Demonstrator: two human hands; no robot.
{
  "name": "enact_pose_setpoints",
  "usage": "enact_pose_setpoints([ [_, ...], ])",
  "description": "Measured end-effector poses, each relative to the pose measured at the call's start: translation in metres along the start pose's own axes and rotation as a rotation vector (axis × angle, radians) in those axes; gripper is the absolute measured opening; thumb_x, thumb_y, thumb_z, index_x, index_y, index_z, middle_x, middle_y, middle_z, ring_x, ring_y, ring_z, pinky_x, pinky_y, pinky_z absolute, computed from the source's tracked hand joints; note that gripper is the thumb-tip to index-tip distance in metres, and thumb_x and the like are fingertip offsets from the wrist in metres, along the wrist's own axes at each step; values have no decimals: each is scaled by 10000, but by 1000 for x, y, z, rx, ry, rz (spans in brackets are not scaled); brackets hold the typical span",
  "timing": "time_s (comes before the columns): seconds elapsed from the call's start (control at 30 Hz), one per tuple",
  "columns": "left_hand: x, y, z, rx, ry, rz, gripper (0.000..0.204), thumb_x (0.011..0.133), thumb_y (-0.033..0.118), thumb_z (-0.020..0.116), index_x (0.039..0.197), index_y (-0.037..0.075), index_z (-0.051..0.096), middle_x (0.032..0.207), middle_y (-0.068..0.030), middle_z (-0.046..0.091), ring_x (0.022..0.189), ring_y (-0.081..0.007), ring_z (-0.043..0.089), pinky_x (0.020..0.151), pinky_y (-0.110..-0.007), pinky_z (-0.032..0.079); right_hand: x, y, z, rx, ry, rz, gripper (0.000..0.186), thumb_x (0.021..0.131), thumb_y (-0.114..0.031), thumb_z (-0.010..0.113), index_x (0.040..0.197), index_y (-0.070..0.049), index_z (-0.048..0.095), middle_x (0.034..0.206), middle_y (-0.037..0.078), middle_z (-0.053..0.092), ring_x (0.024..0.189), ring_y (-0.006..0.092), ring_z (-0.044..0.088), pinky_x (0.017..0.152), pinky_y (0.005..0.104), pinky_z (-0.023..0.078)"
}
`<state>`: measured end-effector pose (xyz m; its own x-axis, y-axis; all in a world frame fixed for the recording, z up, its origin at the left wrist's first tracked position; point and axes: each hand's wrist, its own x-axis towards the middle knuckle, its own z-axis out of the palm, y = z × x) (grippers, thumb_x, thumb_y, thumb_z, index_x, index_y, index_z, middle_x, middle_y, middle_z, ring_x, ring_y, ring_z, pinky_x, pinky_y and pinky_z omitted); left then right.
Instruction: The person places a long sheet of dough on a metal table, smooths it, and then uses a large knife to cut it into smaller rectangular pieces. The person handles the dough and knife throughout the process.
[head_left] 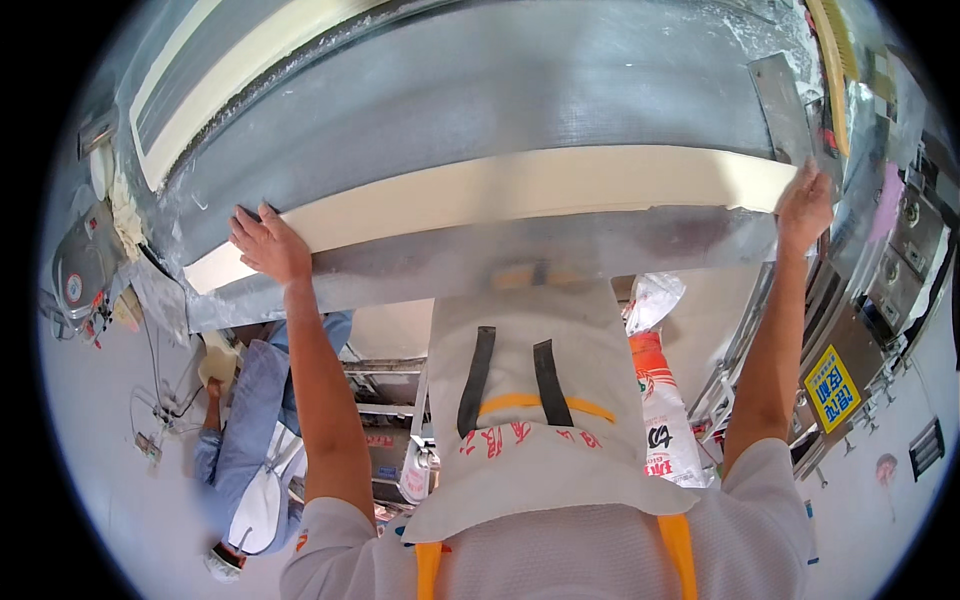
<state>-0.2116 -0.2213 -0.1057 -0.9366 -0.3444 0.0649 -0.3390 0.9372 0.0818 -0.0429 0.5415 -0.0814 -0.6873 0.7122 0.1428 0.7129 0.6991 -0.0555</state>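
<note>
Dough strip along the near side of the desk: apparently flattened, not yet divided. Left hand, fingers spread, rests near one end; whether the right hand grips the other cannot be told.

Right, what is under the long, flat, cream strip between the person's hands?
The smooth grey worktop shows along both long edges of the strip; the surface directly beneath is covered and cannot be seen.

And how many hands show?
3: left hand near the left end of the strip, right hand at its right end, co-worker's hand lower left; another may be hidden.
</note>
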Motion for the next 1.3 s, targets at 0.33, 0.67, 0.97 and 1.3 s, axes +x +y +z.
enact_pose_setpoints([
  [0.33,-3,-4,0,-3,-2,-27,766,1124,629,323,1681,103,339,1752,-200,279,1622,-458,206,1277,-665,150,-31,-37,-8,-1,13,-27,457,1086,-542,573,1037,-97,666,928,167,740,831,450,713,730,547,540],
  [0.67,-53,90,-44,-244,11,602,770,1021,386,719,1632,42,400,1721,-250,295,1614,-454,219,1301,-574,184,-49,-1,-23,6,179,-258,153,1049,-165,658,1120,-31,639,1099,173,692,1065,431,621,923,497,478],
  [0.97,-148,246,-51,-342,-435,1129,1091,874,616,780,1676,56,298,1742,-192,286,1610,-422,258,1270,-701,147,-90,-68,-86,332,-274,-591,777,798,-147,874,1506,-111,558,1608,130,525,1495,420,433,1239,532,314],
  [1.3,-165,247,-28,-266,-279,1154,930,939,513,746,1622,8,367,1640,-171,423,1475,-384,428,1252,-664,246,-27,-46,-56,298,-456,-796,881,818,-180,857,1606,-166,463,1664,45,482,1549,363,398,1289,564,270],
])
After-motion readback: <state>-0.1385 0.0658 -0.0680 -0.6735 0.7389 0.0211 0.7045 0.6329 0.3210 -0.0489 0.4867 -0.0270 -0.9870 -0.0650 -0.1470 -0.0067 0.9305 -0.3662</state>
